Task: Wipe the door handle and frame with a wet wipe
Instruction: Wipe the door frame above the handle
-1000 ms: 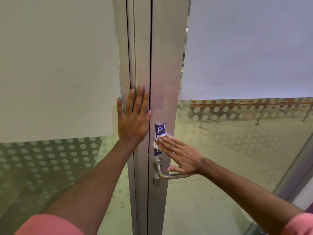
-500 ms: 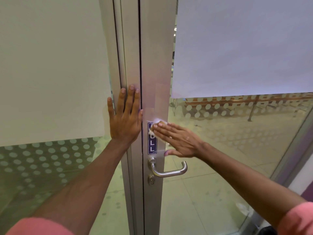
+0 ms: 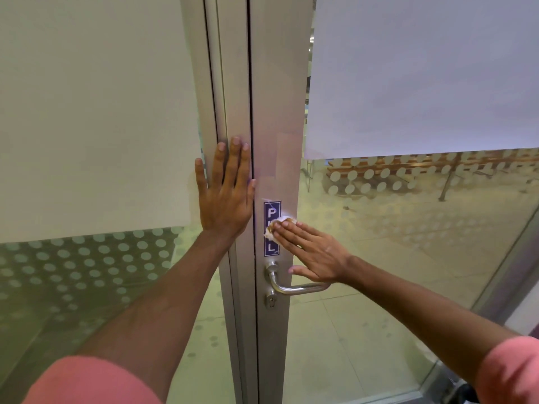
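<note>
A silver aluminium door frame [image 3: 277, 97] runs up the middle of the view. A purple PULL sticker [image 3: 271, 207] sits on it, above a steel lever handle [image 3: 294, 288] and a keyhole [image 3: 271, 301]. My right hand [image 3: 313, 252] lies flat on the frame over the sticker, pressing a small soiled white wet wipe [image 3: 281, 223] under its fingertips, just above the handle. My left hand [image 3: 226, 193] is spread flat against the fixed frame [image 3: 224, 83] to the left of the door gap, holding nothing.
Glass panels flank the frame, each with a frosted white sheet above and dotted film [image 3: 87, 263] below. Through the right glass [image 3: 408, 228] I see a tiled floor and wooden benches [image 3: 408, 164]. A second metal frame [image 3: 507, 275] slants at the far right.
My right hand with the wipe slid up the frame over the sticker, then back down to the sticker's middle. My left hand has stayed flat on the fixed frame.
</note>
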The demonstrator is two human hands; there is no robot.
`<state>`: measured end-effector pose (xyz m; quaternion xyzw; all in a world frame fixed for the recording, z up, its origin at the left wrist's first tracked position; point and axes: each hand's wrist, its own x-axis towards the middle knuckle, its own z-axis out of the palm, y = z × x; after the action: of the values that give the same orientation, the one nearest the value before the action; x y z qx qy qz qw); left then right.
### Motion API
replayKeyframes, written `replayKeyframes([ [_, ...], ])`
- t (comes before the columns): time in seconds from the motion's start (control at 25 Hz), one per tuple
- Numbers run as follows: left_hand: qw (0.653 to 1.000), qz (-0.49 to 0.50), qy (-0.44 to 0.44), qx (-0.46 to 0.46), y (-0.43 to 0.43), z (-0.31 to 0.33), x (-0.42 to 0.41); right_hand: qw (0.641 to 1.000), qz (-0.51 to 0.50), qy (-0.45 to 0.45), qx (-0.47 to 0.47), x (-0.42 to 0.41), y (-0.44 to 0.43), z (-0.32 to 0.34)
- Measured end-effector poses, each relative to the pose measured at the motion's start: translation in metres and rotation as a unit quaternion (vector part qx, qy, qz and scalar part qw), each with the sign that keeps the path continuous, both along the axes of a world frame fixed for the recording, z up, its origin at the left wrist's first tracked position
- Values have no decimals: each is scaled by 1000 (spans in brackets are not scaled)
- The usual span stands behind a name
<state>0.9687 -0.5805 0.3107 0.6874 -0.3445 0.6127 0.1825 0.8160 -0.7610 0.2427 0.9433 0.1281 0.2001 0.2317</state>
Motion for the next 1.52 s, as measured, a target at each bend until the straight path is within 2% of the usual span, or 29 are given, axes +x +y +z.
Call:
replayKeyframes([
  [0.12, 1000, -1, 1, -5, -1, 0, 1, 998, 16, 63, 1, -9, -3, -25],
  [0.28, 1000, 0, 3, -7, 0, 0, 2, 993, 35, 107, -22, -12, -16, -18],
  [0.36, 1000, 0, 3, -5, -1, -1, 2, 996, 20, 80, -25, -10, -19, -6],
  [0.6, 1000, -2, 9, -4, -1, 0, 1, 996, 5, -86, -5, 8, -8, 48],
  [0.76, 1000, -1, 7, -2, 0, 0, 1, 986, -23, -159, 40, 24, 20, 44],
  [0.96, 1000, 7, 7, -3, 0, -1, 2, 994, -33, -92, 56, 21, 29, 18],
  [1.16, 1000, 7, 4, -3, -1, 0, 1, 997, -35, -21, 58, -2, 25, -37],
  [1.32, 1000, 12, -5, -6, -1, 0, 2, 996, -38, -39, 73, 4, 31, -28],
  [1.52, 1000, 12, -3, -5, -1, -1, 2, 987, -32, -122, 97, 32, 54, 9],
])
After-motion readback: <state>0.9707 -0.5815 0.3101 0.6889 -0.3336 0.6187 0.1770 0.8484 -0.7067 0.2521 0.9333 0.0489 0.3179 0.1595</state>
